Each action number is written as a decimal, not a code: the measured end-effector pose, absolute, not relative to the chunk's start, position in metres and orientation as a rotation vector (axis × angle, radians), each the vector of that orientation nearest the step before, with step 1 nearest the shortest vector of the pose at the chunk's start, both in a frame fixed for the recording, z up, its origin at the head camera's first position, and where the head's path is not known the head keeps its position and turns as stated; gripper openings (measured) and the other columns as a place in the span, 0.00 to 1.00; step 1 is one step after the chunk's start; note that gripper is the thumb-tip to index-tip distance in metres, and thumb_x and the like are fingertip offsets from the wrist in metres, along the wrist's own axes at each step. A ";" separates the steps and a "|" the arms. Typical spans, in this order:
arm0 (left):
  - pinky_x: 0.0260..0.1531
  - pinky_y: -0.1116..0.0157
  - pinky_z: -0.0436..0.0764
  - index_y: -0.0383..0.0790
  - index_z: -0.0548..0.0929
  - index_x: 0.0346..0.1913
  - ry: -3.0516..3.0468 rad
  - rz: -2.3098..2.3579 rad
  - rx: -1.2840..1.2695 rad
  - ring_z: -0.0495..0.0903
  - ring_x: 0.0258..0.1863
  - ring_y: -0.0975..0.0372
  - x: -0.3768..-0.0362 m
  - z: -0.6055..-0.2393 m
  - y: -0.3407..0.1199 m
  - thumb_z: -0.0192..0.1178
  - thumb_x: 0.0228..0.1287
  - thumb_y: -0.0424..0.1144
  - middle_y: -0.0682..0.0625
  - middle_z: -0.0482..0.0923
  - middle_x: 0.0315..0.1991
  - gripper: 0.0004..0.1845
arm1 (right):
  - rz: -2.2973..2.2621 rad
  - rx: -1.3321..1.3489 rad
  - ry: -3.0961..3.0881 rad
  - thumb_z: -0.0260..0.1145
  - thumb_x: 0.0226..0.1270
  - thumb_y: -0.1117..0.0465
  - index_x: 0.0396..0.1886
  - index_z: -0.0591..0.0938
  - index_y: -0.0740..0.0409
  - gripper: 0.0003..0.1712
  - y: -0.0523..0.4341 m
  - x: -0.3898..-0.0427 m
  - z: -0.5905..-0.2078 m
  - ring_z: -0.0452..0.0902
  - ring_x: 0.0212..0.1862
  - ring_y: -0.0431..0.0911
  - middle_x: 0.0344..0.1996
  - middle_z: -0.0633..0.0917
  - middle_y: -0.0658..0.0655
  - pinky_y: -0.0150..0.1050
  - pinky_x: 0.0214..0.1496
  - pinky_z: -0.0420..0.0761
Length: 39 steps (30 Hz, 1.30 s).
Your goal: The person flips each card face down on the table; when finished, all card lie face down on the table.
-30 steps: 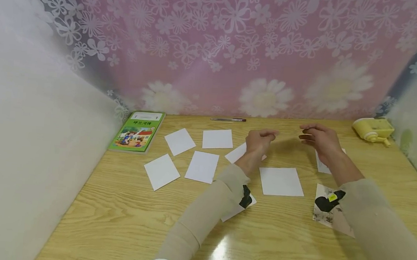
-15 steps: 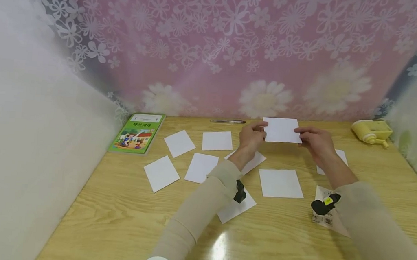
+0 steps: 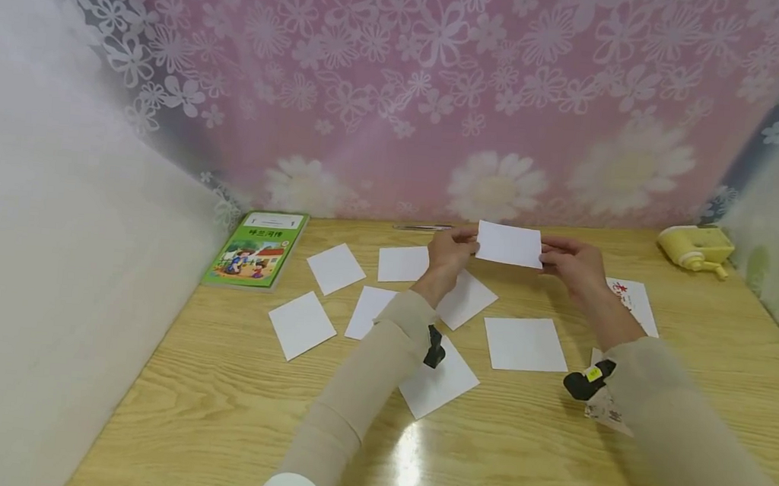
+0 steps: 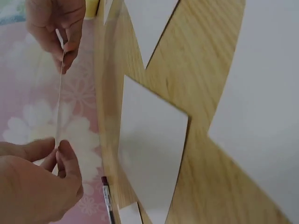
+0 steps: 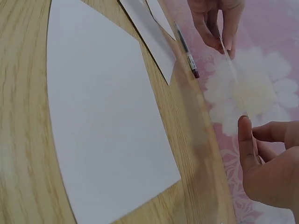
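Observation:
My left hand (image 3: 448, 259) and right hand (image 3: 576, 267) hold a blank white card (image 3: 509, 245) by its two short sides, raised over the back of the table. Each hand pinches the card's side between thumb and fingers. In the left wrist view the held card (image 4: 59, 102) shows nearly edge-on, and it looks just as thin in the right wrist view. Several white cards lie below, one (image 3: 466, 301) beside my left wrist and another (image 3: 526, 344) in front. A card with red print (image 3: 637, 304) is partly covered by my right forearm.
More white cards (image 3: 302, 325) are spread on the wooden table (image 3: 211, 412) to the left. A patterned card (image 3: 606, 413) lies partly under the right sleeve. A green book (image 3: 256, 249), a pen (image 3: 425, 227) and a yellow object with a crank (image 3: 697, 246) sit along the back.
A second ago no card face showed between my hands; then the white face came into view. Since then both hands have shifted left with the card, uncovering more of the red-printed one.

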<state>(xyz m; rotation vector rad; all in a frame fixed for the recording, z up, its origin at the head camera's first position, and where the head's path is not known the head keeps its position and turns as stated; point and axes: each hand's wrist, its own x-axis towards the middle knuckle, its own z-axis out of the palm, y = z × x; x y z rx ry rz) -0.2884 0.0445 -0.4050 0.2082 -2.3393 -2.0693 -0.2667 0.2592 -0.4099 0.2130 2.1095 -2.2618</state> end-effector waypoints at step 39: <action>0.75 0.52 0.70 0.33 0.83 0.61 -2.742 -2.143 -0.016 0.71 0.72 0.49 -0.295 -0.406 0.030 0.57 0.75 0.43 0.43 0.79 0.64 0.21 | -1.915 0.198 2.142 0.52 0.84 0.59 0.74 0.67 0.75 0.29 0.256 -0.253 -0.406 0.87 0.45 0.39 0.40 0.88 0.45 0.37 0.58 0.87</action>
